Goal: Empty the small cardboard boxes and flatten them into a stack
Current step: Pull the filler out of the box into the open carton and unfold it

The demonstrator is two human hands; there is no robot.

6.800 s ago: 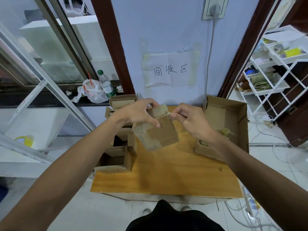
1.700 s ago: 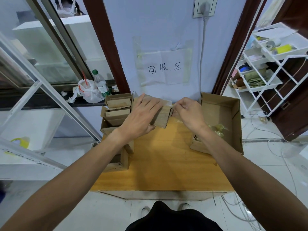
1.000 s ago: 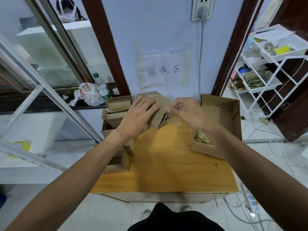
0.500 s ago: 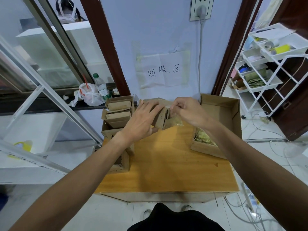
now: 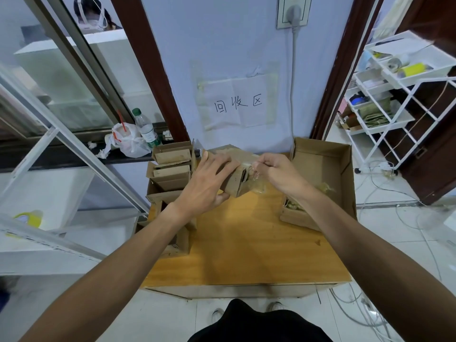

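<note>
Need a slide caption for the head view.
Left hand holds small cardboard box; right hand pinches clear tape at its end.

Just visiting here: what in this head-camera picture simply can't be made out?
Head view, all of it:
- Inside of the held small box: covered by the left hand that grips it.
- The clear film the right hand pinches: too see-through to tell tape from wrapping.
- Yellowish scraps in the large box: partly behind the right forearm.
- Nearest open boxes on the table's left edge: crossed by the left forearm.
</note>
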